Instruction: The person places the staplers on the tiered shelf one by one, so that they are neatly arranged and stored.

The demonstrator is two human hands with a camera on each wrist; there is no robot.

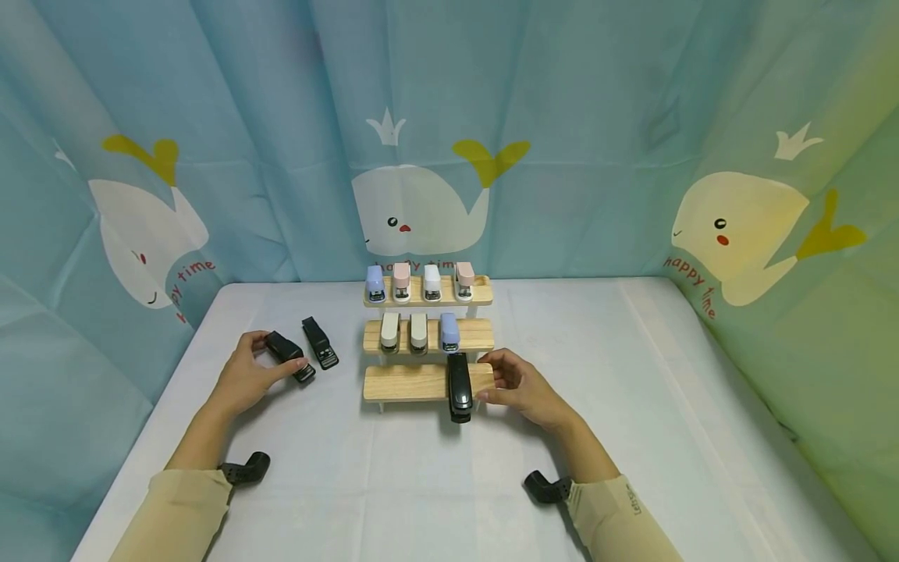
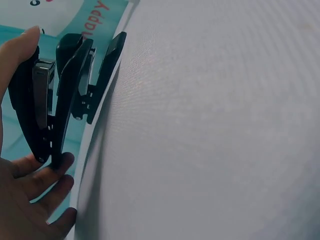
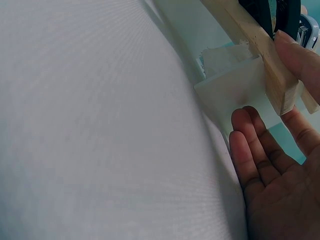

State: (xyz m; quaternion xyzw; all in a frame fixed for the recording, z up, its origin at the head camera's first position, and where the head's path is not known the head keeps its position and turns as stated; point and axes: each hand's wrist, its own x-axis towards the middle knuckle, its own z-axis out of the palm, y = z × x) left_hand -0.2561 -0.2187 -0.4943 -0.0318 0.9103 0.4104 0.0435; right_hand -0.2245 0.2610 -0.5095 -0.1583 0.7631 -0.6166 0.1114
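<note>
On the left of the table my left hand (image 1: 242,378) grips a black stapler (image 1: 286,351) end to end, the thumb at one end and fingertips at the other. A second black stapler (image 1: 320,343) lies just right of it; both show in the left wrist view, the held stapler (image 2: 30,105) nearer. My right hand (image 1: 523,388) holds the right end of the lowest wooden shelf (image 1: 407,384), thumb and index finger around the board (image 3: 277,75). Beside that thumb, a larger black stapler (image 1: 460,388) sits on this shelf, its front end overhanging the edge.
The three-step display stand holds several small staplers: blue, pink and white ones on the top shelf (image 1: 485,290), cream and blue ones on the middle shelf (image 1: 477,334). A whale-print curtain (image 1: 583,156) hangs behind the white table (image 1: 393,484).
</note>
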